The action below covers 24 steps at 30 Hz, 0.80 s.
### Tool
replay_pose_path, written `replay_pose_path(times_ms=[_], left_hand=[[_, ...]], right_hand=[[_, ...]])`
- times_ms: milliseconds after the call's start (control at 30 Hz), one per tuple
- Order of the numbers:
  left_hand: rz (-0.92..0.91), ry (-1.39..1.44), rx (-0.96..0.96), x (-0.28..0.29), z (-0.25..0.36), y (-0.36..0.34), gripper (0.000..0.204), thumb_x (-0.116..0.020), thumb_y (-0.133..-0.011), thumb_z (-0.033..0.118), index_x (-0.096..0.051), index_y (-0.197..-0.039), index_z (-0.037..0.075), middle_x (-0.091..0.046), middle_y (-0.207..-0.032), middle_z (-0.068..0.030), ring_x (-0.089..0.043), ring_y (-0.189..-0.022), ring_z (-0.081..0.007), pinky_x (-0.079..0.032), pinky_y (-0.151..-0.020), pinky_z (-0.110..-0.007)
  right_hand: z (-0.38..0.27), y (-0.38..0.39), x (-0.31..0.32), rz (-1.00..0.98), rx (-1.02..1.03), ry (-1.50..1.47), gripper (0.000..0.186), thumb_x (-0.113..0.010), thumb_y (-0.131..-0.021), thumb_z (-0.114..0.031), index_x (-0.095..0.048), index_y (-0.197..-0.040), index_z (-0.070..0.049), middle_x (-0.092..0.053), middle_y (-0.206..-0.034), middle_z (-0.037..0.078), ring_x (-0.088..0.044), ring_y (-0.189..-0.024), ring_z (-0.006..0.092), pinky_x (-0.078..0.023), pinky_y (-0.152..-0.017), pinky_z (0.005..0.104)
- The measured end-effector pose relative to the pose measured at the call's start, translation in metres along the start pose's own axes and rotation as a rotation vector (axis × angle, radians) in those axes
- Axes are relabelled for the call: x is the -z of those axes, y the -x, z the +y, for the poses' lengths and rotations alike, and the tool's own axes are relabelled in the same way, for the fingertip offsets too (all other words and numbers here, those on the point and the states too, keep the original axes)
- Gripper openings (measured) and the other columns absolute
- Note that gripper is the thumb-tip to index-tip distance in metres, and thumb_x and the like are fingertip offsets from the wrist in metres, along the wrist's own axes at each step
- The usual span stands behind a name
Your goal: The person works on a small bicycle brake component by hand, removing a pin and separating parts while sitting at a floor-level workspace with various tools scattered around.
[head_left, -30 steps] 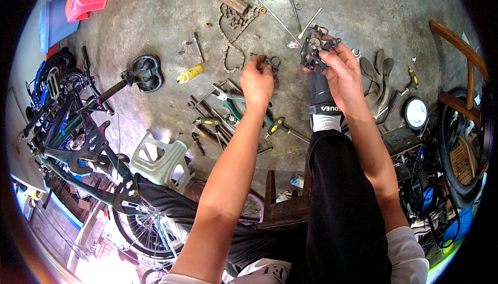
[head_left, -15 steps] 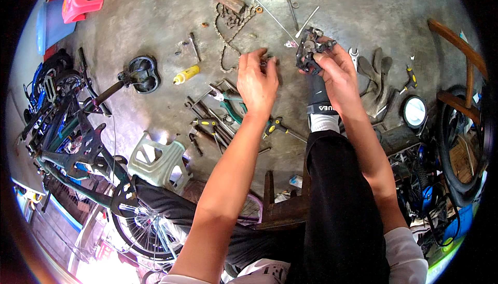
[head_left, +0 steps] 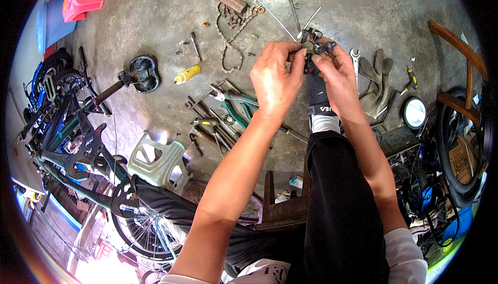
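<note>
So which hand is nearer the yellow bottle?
Left: the left hand is to the right of the yellow bottle; the right hand is farther right, holding a dark part.

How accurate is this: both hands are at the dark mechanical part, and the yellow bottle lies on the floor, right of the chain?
Not quite: the head view shows the yellow bottle left of the chain. The rest holds: it lies on the floor, and the left hand and right hand are at the dark mechanical part.
</note>
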<state>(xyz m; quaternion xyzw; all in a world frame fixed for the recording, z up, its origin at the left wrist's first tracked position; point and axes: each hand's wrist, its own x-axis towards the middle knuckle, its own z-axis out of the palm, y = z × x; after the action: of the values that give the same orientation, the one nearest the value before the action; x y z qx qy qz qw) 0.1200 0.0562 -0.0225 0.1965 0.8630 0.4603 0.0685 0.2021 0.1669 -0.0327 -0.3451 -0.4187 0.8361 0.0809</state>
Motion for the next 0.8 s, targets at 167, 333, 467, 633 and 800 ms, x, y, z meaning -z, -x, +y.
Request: replay_pose_path(times_ms=[167,333,467,633,800], left_hand=[[0.014,-0.101,-0.001,-0.001,0.007,-0.001,0.009,-0.074,-0.085,0.007,-0.069,-0.090,0.002,-0.069,-0.080,-0.0126,-0.069,-0.066,-0.0215,-0.055,-0.062,-0.033],[0.074,0.006,0.062,-0.006,0.009,-0.002,0.007,-0.073,-0.085,0.005,-0.069,-0.090,0.001,-0.069,-0.081,-0.0129,-0.069,-0.068,-0.0231,-0.055,-0.064,-0.033],[0.015,-0.004,-0.018,-0.004,0.003,-0.003,0.010,-0.072,-0.086,0.004,-0.069,-0.095,0.000,-0.069,-0.085,-0.0124,-0.069,-0.070,-0.0227,-0.054,-0.064,-0.033],[-0.018,-0.054,-0.075,-0.001,0.002,-0.004,0.015,-0.072,-0.084,0.002,-0.069,-0.099,0.002,-0.068,-0.088,-0.0115,-0.067,-0.072,-0.0260,-0.054,-0.065,-0.035],[0.044,-0.226,-0.303,0.005,0.005,-0.007,0.016,-0.074,-0.079,0.002,-0.069,-0.094,0.005,-0.068,-0.090,-0.0096,-0.066,-0.078,-0.0298,-0.054,-0.071,-0.039]], right_hand=[[0.000,0.001,-0.009,0.035,0.045,0.020,0.033,-0.060,-0.094,0.002,-0.054,-0.126,0.001,-0.066,-0.104,0.005,-0.059,-0.092,0.0086,-0.046,-0.083,0.0249],[0.002,0.001,-0.005,0.014,0.045,0.050,0.032,-0.060,-0.094,0.002,-0.054,-0.125,0.001,-0.066,-0.106,0.004,-0.060,-0.094,0.0086,-0.047,-0.084,0.0244],[0.000,0.000,-0.010,0.032,0.065,0.041,0.033,-0.060,-0.094,0.002,-0.054,-0.126,0.001,-0.066,-0.105,0.004,-0.060,-0.094,0.0083,-0.047,-0.084,0.0239],[0.001,0.000,-0.007,0.012,0.054,0.083,0.033,-0.058,-0.094,0.003,-0.054,-0.127,0.001,-0.066,-0.107,0.004,-0.061,-0.096,0.0081,-0.048,-0.085,0.0240],[0.003,-0.001,-0.014,0.052,0.077,0.064,0.031,-0.058,-0.095,0.003,-0.055,-0.126,0.002,-0.066,-0.108,0.005,-0.061,-0.094,0.0076,-0.049,-0.084,0.0232]])
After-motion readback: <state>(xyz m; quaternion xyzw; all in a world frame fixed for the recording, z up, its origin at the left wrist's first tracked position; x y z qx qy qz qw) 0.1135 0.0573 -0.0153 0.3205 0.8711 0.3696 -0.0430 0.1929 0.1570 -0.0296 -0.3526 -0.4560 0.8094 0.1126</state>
